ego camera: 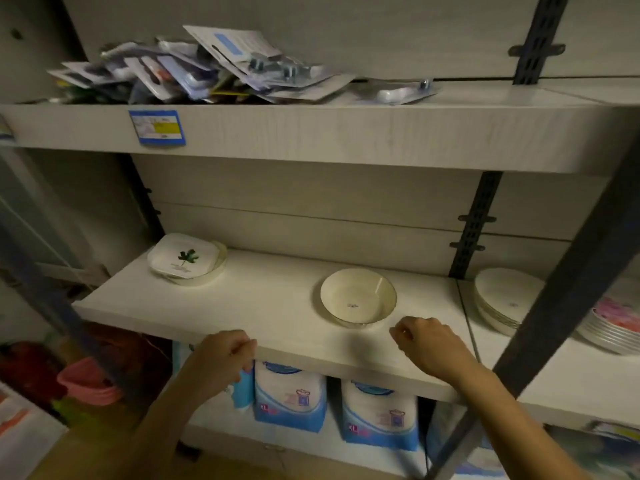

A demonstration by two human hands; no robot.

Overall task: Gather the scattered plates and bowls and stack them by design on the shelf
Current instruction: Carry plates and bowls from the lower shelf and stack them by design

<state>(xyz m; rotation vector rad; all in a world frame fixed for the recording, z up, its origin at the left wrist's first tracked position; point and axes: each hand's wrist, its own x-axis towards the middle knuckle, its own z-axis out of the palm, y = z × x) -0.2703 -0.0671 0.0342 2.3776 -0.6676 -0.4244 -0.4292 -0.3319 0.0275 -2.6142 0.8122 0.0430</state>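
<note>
The left hand (225,355) and right hand (427,344) hover at the front edge of the middle shelf (270,306), fingers curled into the palms with nothing seen in them. A cream bowl (358,299) sits just beyond the right hand, and a leaf-print square plate (185,256) covers most of a small pile at far left. Further right, a stack of round plates (502,299) is partly hidden by a dark post (568,292).

Middle shelf (207,306): round cream bowl (358,297) right of centre, square leaf-print plate (183,256) on a cream dish (211,276) far left, well apart. Left hand (221,358) and right hand (429,344) at shelf front edge, fingers curled, holding nothing; right hand just in front of the bowl. Stack of round plates (502,299) on neighbouring shelf at right
</note>
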